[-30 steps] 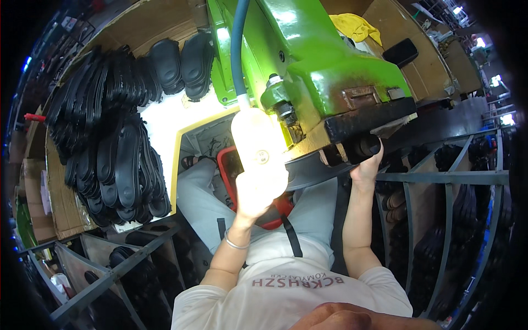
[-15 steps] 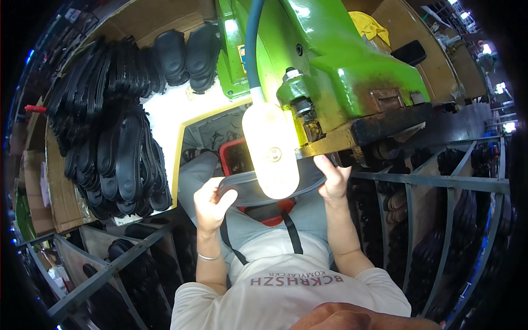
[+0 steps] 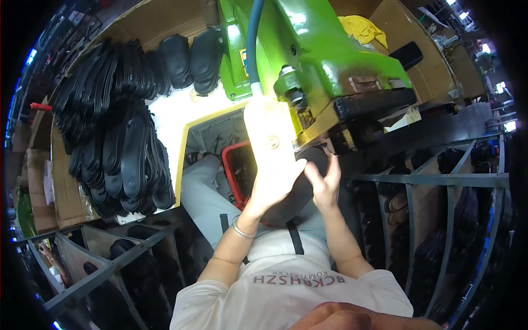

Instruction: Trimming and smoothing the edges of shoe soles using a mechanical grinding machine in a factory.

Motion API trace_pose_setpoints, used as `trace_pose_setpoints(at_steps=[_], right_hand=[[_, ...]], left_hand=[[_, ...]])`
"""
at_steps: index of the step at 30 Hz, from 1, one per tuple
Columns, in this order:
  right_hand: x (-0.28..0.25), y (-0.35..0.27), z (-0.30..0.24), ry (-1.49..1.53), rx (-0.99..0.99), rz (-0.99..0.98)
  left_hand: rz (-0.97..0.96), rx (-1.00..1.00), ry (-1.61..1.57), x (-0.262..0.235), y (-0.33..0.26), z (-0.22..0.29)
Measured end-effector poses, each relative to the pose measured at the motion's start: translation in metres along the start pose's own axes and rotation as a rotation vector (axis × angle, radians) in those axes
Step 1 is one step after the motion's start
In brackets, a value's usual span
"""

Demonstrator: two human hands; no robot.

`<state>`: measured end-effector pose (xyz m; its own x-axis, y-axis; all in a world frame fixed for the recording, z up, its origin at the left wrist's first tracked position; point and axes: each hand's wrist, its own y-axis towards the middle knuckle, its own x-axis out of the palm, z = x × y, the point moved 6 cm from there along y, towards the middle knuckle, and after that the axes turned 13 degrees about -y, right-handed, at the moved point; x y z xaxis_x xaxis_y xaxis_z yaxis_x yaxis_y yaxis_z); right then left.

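Under the head of a green machine (image 3: 338, 66), I hold a black shoe sole (image 3: 294, 202) between my two hands. Its far end reaches in by the machine's working edge, and its near end points back toward my lap. My left hand (image 3: 276, 184) closes on the sole's left side, with part of the fingers lost in the glare of a lamp (image 3: 269, 140). On the right side, my right hand (image 3: 325, 184) grips the sole with thumb and fingers, close under the machine head. The exact contact between sole and machine is hidden.
Stacks of black soles (image 3: 132, 154) fill the left side of the white tabletop. Below its cutout is a red bin (image 3: 234, 181). Metal racks (image 3: 440, 180) holding more soles flank me. A yellow cloth (image 3: 363, 30) lies in a cardboard box at far right.
The sole has turned from lying crosswise to pointing away from me under the machine head. My left hand has moved right, beside the right hand. The right hand has shifted slightly.
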<state>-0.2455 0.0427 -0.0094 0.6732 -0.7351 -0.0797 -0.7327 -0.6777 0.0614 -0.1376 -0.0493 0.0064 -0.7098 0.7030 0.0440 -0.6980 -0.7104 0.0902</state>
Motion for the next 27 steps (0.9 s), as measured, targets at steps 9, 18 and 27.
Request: trace_pose_setpoints(at_steps=[9, 18, 27], right_hand=[[-0.05, -0.124, 0.053, 0.241, 0.482, -0.313], [-0.11, -0.027, 0.008, 0.083, 0.233, -0.018], [-0.051, 0.047, -0.017, 0.17, 0.009, -0.165]], left_hand=[[0.186, 0.156, 0.262, 0.008, -0.017, -0.011], [0.177, 0.041, -0.067, -0.005, -0.021, 0.0], [0.283, 0.127, -0.24, -0.049, -0.034, 0.017]])
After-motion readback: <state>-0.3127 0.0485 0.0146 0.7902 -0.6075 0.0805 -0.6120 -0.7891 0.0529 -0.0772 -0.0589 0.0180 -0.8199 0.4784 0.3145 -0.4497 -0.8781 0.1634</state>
